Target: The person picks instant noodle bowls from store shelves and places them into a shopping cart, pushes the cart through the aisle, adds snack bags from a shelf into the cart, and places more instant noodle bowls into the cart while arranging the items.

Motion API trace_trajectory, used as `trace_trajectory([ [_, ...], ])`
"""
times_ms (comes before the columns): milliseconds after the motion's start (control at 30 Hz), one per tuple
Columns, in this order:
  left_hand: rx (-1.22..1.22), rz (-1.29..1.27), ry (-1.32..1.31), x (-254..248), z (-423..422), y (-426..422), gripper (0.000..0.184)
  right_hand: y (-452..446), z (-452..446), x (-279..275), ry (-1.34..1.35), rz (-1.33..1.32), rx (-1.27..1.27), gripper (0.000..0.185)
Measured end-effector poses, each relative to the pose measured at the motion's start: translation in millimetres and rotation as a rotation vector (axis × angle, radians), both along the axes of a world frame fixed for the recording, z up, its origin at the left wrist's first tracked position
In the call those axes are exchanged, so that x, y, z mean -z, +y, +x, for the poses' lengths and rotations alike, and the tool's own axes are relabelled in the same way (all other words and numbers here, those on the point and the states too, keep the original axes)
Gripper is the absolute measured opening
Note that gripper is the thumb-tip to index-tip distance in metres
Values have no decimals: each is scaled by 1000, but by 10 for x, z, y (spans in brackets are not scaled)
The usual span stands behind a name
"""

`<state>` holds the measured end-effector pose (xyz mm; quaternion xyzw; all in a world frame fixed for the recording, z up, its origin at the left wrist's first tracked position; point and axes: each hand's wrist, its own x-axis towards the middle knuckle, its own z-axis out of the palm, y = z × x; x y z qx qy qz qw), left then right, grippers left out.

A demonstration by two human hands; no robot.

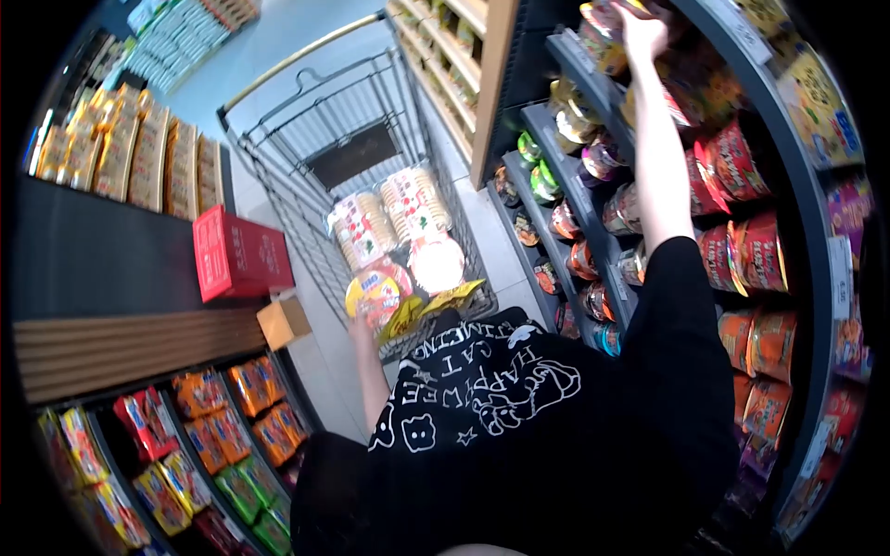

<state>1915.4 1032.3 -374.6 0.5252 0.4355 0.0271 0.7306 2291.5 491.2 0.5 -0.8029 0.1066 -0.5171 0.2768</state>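
Note:
My right hand point(646, 35) reaches up to a high shelf on the right. Its fingers curl over the edge of a colourful instant noodle package point(601, 39); part of the grip lies at the frame's edge. Low on the left, my left hand point(361, 331) is beside a round yellow-and-pink noodle bowl point(375, 289) in the shopping cart point(269, 176). That hand is pale and blurred, so its fingers cannot be made out. A second round tub point(437, 265) with a white lid sits next to the bowl. Behind them lie two white-and-red multipacks point(360, 230) and yellow bags point(445, 298).
Close on my right, a tall dark shelf point(816, 278) holds red noodle packs point(756, 255) and several cups. A low display with orange packs point(222, 435) stands at left, below a red box point(243, 252) and a cardboard box point(284, 322). Tiled floor point(324, 371) runs between.

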Motion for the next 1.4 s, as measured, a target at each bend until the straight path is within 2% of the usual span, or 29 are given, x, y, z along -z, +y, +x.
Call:
trace_trajectory([
  [33,-6,30,40,-11,-20,-2,35,68,-77,-13,5,8,75,72],
  [67,-12,58,79,-42,-24,-18,36,48,-60,74,-86,49,97,58],
  [100,2,106,81,-75,-33,-34,37,-2,-56,128,-152,14,56,57],
  [133,18,156,84,-120,-48,-48,38,389,-276,-152,-82,265,82,55],
  [167,-10,158,101,-154,-58,-64,38,225,-348,73,-189,-150,118,54],
  [200,-23,233,52,-185,-54,-84,40,244,-468,93,-192,-267,6,53],
  [233,-33,311,6,-212,-59,-86,42,506,-733,54,-285,-217,-96,53],
  [267,-56,314,23,-252,-68,-73,42,701,-962,59,-237,-174,-174,44],
  [333,96,508,-30,-333,-54,-31,45,1007,-1407,187,-159,-140,-284,52],
  [400,110,471,-84,-581,8,-65,44,1283,-1796,410,-68,-75,-443,56],
  [433,142,431,-155,-743,40,-96,44,1410,-1981,573,7,44,-582,59],
  [467,139,433,-144,-896,86,-128,44,1498,-2108,840,74,288,-721,59],
  [500,224,376,-216,-1057,143,-169,46,1736,-2342,857,190,533,-801,61],
  [533,311,316,-291,-1226,196,-219,47,1691,-2411,1238,274,581,-923,61],
  [567,313,316,-286,-1397,239,-276,47,1932,-2611,1195,341,776,-971,60],
  [633,455,34,-350,-1728,322,-397,58,2084,-2828,1440,447,659,-1041,59],
  [667,456,34,-345,-1891,352,-471,58,2146,-2912,1447,478,573,-1085,58],
  [733,622,-219,-383,-2160,379,-595,70,2304,-3075,1244,505,647,-1143,53],
  [767,697,-275,-372,-2215,379,-615,82,2334,-3115,1221,497,536,-1142,51],
  [833,680,-266,-331,-2225,296,-662,84,2393,-3177,1154,489,390,-1159,49],
  [933,697,-248,-262,-2366,264,-698,92,2428,-3229,999,444,385,-1237,48],
  [1000,773,-255,-424,-2479,292,-676,95,2427,-3204,958,423,358,-1248,49],
  [1033,727,-212,-420,-2571,285,-710,97,2426,-3191,947,402,330,-1263,49],
  [1400,598,-212,-424,-2586,202,-682,93,2523,-3137,852,415,238,-1281,50],
])
